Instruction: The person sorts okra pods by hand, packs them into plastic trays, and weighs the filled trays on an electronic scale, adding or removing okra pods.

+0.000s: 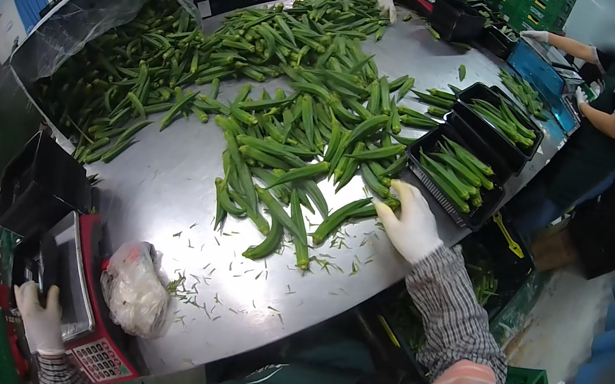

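Observation:
Green okra pods lie heaped over the metal table. At the right edge of the heap, my right hand, in a white glove, has thumb and fingers closed around the stem ends of okra. Just beyond it stands a black tray with several pods, and another filled tray is behind that. At the lower left, my gloved left hand is at the black tray on the red scale; its fingertips touch or nearly touch the tray's near side.
A crumpled plastic bag lies beside the scale. Stacked black trays stand at the left. A plastic-lined crate spills okra onto the table. A co-worker stands at the right; another person's gloved hand reaches in at the far edge.

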{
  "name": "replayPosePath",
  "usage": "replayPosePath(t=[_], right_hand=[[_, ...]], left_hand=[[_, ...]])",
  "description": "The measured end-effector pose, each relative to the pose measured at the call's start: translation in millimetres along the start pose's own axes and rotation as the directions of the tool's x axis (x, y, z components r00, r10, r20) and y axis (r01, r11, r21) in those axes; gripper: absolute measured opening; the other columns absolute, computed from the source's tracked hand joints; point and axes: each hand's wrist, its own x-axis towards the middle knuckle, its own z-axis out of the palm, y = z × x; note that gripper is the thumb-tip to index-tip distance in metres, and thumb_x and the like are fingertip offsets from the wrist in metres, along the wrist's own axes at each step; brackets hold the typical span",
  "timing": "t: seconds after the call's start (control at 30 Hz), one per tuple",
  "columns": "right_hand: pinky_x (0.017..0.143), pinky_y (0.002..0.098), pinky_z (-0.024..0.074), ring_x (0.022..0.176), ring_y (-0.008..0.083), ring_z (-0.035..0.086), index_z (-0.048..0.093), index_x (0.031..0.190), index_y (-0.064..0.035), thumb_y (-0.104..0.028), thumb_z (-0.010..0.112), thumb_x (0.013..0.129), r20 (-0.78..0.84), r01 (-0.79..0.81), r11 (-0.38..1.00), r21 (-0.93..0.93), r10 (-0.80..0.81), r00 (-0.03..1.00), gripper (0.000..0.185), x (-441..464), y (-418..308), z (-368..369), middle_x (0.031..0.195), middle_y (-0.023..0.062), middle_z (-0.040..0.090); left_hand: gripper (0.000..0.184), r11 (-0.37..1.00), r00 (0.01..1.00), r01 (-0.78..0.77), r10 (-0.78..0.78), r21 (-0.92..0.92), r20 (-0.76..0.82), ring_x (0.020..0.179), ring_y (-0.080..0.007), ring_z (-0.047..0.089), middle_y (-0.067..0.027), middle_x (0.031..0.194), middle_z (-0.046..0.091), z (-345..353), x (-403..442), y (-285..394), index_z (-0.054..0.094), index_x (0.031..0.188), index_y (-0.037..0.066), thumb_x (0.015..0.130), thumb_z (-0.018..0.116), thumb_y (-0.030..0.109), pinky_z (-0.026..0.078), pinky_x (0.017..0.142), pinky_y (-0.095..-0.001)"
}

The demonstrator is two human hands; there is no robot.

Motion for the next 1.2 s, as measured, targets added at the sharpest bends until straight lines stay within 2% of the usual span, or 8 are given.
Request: replayPosePath(t=[0.03,0.17,0.4,0.53,0.7,0.8,1.13,1.2], right_hand=[[0.097,0.0407,0.0383,0.115,0.0349,0.045,0.043,0.125,0.0005,-0.030,0.062,0.080,0.023,-0.040,0.996,-0.081,0.042,0.999,0.058,12.7,-4.1,9.3,0.127,0.0227,0.043],[0.101,0.0431,0.0343,0.122,0.0386,0.038,0.031,0.134,0.0012,-0.036,0.060,0.080,0.151,-0.112,0.964,-0.241,0.151,0.977,0.072,45.6,-12.4,31.3,0.137,0.0287,0.029],[0.095,0.0377,0.0412,0.115,0.0358,0.047,0.047,0.124,-0.0012,-0.030,0.061,0.079,0.252,0.217,0.959,0.184,-0.259,0.932,0.055,52.3,-24.7,49.4,0.125,0.0244,0.042],[0.091,0.0357,0.0449,0.102,0.0309,0.057,0.058,0.113,-0.0035,-0.030,0.057,0.082,0.390,0.046,0.978,0.201,-0.123,0.913,0.041,84.9,-37.1,-1.0,0.109,0.0180,0.059],[0.088,0.0344,0.0462,0.098,0.0300,0.060,0.058,0.111,0.0007,-0.026,0.061,0.078,0.190,0.093,0.966,-0.242,-0.046,0.981,0.043,163.2,7.3,-53.1,0.102,0.0194,0.062],[0.098,0.0355,0.0419,0.115,0.0273,0.051,0.043,0.130,-0.0049,-0.026,0.062,0.077,0.379,0.057,0.821,-0.568,0.199,0.904,0.060,192.8,18.5,-62.1,0.126,0.0173,0.050],[0.086,0.0361,0.0487,0.107,0.0309,0.056,0.025,0.135,0.0041,-0.013,0.061,0.074,0.478,-0.058,0.794,-0.606,0.421,0.771,0.073,272.8,54.1,3.8,0.118,0.0247,0.054],[0.099,0.0384,0.0409,0.119,0.0306,0.048,0.011,0.140,0.0038,-0.015,0.042,0.089,0.493,0.053,0.760,-0.647,0.364,0.790,0.063,276.7,39.3,17.1,0.130,0.0265,0.044]], left_hand=[[0.043,0.990,0.975,0.127,-0.113,-0.066,0.192,0.110,-0.0382,0.046,-0.0166,0.104,0.054,-13.5,-3.1,21.0,0.051,0.106,0.000,0.068,0.071,0.008,0.029,0.103,-0.0477],[0.048,0.972,0.989,-0.107,0.082,-0.209,-0.124,0.118,-0.0331,0.042,-0.0152,0.123,0.049,-27.1,-25.6,73.2,0.051,0.115,0.000,0.070,0.067,0.002,0.028,0.104,-0.0414],[0.041,0.757,0.915,-0.395,0.373,-0.520,-0.152,0.116,-0.0335,0.046,-0.0150,0.117,0.052,-16.7,-25.0,176.1,0.054,0.106,0.002,0.068,0.066,0.003,0.025,0.105,-0.0534],[0.045,0.640,0.868,-0.420,0.490,-0.644,-0.080,0.112,-0.0366,0.048,-0.0136,0.114,0.053,-13.7,-37.2,217.6,0.054,0.105,0.006,0.063,0.070,0.008,0.029,0.102,-0.0541],[0.043,0.642,0.903,-0.327,0.427,-0.694,-0.031,0.106,-0.0362,0.050,-0.0166,0.111,0.054,12.8,-76.7,221.9,0.055,0.103,0.005,0.063,0.070,0.013,0.038,0.093,-0.0508],[0.050,0.730,0.926,-0.269,0.376,-0.628,0.042,0.106,-0.0380,0.050,-0.0183,0.114,0.053,10.5,-99.1,228.1,0.053,0.107,0.005,0.060,0.069,0.011,0.037,0.094,-0.0501],[0.046,0.770,0.949,-0.274,0.315,-0.576,-0.030,0.110,-0.0388,0.049,-0.0205,0.119,0.052,31.5,-117.3,236.9,0.056,0.107,0.003,0.064,0.070,0.011,0.038,0.093,-0.0501],[0.045,0.783,0.948,-0.274,0.319,-0.558,-0.017,0.111,-0.0381,0.050,-0.0200,0.119,0.052,30.9,-119.3,237.8,0.057,0.106,0.003,0.065,0.070,0.012,0.038,0.093,-0.0498]])
